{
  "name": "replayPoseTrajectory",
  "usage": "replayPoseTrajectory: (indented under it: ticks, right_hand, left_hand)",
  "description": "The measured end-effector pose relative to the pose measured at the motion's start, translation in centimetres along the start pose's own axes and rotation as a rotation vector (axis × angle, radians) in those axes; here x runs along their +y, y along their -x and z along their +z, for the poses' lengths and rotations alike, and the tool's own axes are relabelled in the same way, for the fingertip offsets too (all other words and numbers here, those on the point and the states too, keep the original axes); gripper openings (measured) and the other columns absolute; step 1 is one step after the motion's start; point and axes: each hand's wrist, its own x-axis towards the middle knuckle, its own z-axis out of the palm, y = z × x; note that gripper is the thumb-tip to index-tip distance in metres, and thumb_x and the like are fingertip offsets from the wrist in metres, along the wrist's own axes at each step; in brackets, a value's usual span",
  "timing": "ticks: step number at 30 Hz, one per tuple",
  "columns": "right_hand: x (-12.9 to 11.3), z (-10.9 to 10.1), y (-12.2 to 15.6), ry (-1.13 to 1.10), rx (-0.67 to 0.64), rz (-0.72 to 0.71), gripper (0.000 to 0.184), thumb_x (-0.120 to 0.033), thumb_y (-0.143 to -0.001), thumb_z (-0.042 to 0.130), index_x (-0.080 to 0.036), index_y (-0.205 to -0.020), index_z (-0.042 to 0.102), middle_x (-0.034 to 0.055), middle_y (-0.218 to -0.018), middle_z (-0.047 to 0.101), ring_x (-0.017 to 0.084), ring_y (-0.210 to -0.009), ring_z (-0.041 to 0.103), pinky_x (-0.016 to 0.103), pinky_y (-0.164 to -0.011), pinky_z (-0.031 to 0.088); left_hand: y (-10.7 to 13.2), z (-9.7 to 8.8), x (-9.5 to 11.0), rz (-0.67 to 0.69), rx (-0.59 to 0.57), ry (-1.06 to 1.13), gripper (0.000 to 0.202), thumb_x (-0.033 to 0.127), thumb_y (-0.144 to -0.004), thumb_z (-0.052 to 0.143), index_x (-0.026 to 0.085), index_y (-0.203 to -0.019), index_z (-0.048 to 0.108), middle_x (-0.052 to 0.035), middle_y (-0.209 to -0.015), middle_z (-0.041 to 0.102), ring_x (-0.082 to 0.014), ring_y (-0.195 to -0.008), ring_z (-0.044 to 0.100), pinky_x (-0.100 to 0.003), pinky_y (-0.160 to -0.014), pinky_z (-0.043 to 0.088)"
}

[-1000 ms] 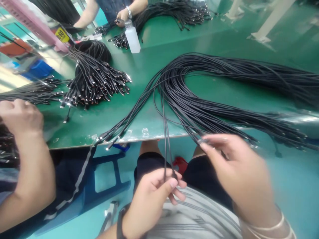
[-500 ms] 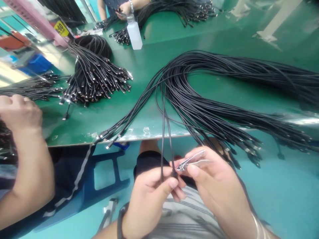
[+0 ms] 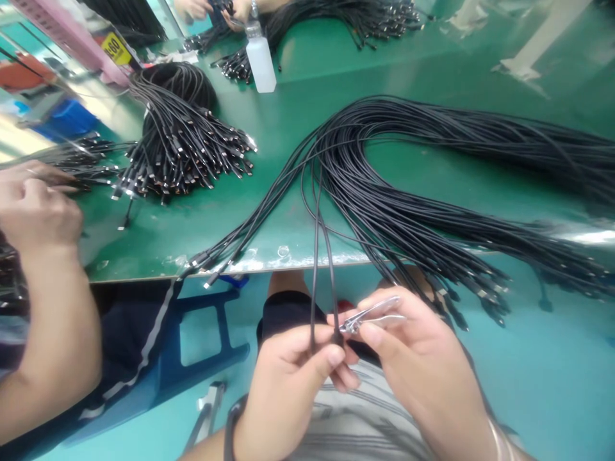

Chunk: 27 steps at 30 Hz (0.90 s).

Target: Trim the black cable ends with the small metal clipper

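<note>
Hardly any shift since the last frame: the left hand [image 3: 283,390] and right hand [image 3: 416,362] stay put low over the lap, while a co-worker's hand [image 3: 38,214] has crept toward a cable heap [image 3: 77,160] at the worktop's [image 3: 298,83] left edge. Left fingers [image 3: 331,358] are closed, pinching two black cables [image 3: 314,301] that drop from a big cable bundle [image 3: 384,182] over the front edge. Right fingers [image 3: 372,333] grip nail clippers [image 3: 369,315], their tip just beside the cable end. Near the back edge: white bottle [image 3: 261,64]; back left: pile of cables w/ metal plugs [image 3: 185,150].
</note>
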Motion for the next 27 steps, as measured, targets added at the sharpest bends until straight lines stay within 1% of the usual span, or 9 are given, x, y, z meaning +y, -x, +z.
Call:
replayPoseTrajectory:
  ticks: [5,10,12,14,16,18,21,24,27]
  right_hand:
    - [0.0,0.0,0.2,0.066,0.021,-0.035,0.011,-0.017,-0.090,0.066,-0.027,-0.087,0.068,-0.0035,-0.083,0.076,0.007,-0.051,0.066,0.017,-0.057,0.058]
    - [0.6,-0.4,0.0,0.107,0.051,-0.059,0.008,-0.019,-0.091,0.067,-0.025,-0.086,0.068,-0.0033,-0.076,0.073,0.009,-0.067,0.071,0.014,-0.061,0.057]
    - [0.9,-0.7,0.0,0.066,0.065,-0.069,0.005,-0.022,-0.091,0.067,-0.026,-0.089,0.067,-0.0032,-0.080,0.074,0.011,-0.075,0.073,0.017,-0.068,0.059]
    - [1.2,-0.8,0.1,0.027,0.065,-0.088,0.003,-0.024,-0.091,0.068,-0.026,-0.092,0.066,-0.0029,-0.084,0.073,0.013,-0.082,0.073,0.022,-0.076,0.061]
    - [1.4,-0.8,0.4,0.027,0.048,-0.098,0.003,-0.025,-0.091,0.068,-0.026,-0.093,0.066,-0.0027,-0.085,0.072,0.013,-0.083,0.073,0.023,-0.078,0.061]
    - [1.4,-0.6,0.6,0.044,0.027,-0.102,0.004,-0.023,-0.091,0.068,-0.026,-0.091,0.066,-0.0026,-0.085,0.071,0.012,-0.082,0.072,0.021,-0.077,0.060]
    - [1.2,0.0,0.7,0.052,0.028,-0.135,0.006,-0.021,-0.091,0.067,-0.026,-0.089,0.067,-0.0029,-0.085,0.070,0.010,-0.082,0.072,0.017,-0.076,0.059]
    - [1.0,0.3,0.6,0.093,0.042,-0.164,0.008,-0.019,-0.090,0.067,-0.025,-0.086,0.068,-0.0039,-0.082,0.068,0.008,-0.079,0.072,0.012,-0.073,0.057]
    - [0.8,0.4,0.5,0.142,0.056,-0.167,0.008,-0.018,-0.089,0.067,-0.025,-0.085,0.068,-0.0044,-0.079,0.068,0.007,-0.076,0.072,0.009,-0.070,0.056]
  left_hand:
    - [-0.1,0.2,0.0,-0.033,0.014,0.045,0.017,0.024,-0.086,0.070,0.014,-0.073,0.074,-0.0026,-0.063,0.071,-0.0101,-0.057,0.064,-0.018,-0.060,0.053]
    - [-0.2,0.5,0.2,-0.063,0.014,0.168,0.016,0.027,-0.078,0.078,0.012,-0.075,0.072,-0.0023,-0.065,0.071,-0.0105,-0.053,0.065,-0.018,-0.053,0.052]
    - [-0.2,0.5,0.0,-0.071,0.021,0.193,0.019,0.026,-0.073,0.082,0.013,-0.075,0.069,-0.0013,-0.065,0.070,-0.0104,-0.051,0.065,-0.018,-0.052,0.051]
    - [-0.2,0.5,-0.2,-0.073,0.051,0.175,0.025,0.022,-0.067,0.086,0.014,-0.070,0.062,0.0021,-0.059,0.066,-0.0090,-0.049,0.062,-0.016,-0.051,0.050]
    - [-0.2,0.5,-0.4,-0.049,0.098,0.136,0.033,0.019,-0.063,0.088,0.015,-0.066,0.055,0.0058,-0.054,0.060,-0.0071,-0.047,0.059,-0.015,-0.050,0.047]
    - [-0.2,0.5,-0.6,0.001,0.133,0.091,0.038,0.018,-0.064,0.086,0.017,-0.064,0.049,0.0078,-0.054,0.057,-0.0054,-0.046,0.057,-0.013,-0.049,0.045]
    - [-0.3,0.6,-0.7,0.068,0.147,0.037,0.039,0.017,-0.069,0.082,0.018,-0.064,0.044,0.0092,-0.054,0.054,-0.0038,-0.047,0.053,-0.013,-0.049,0.042]
    - [-0.3,0.8,-0.6,0.083,0.151,0.006,0.039,0.017,-0.071,0.080,0.018,-0.065,0.042,0.0096,-0.055,0.052,-0.0037,-0.047,0.052,-0.012,-0.048,0.041]
    - [-0.3,0.8,-0.5,0.086,0.167,-0.022,0.039,0.018,-0.072,0.080,0.018,-0.066,0.042,0.0096,-0.057,0.052,-0.0037,-0.047,0.051,-0.012,-0.048,0.040]
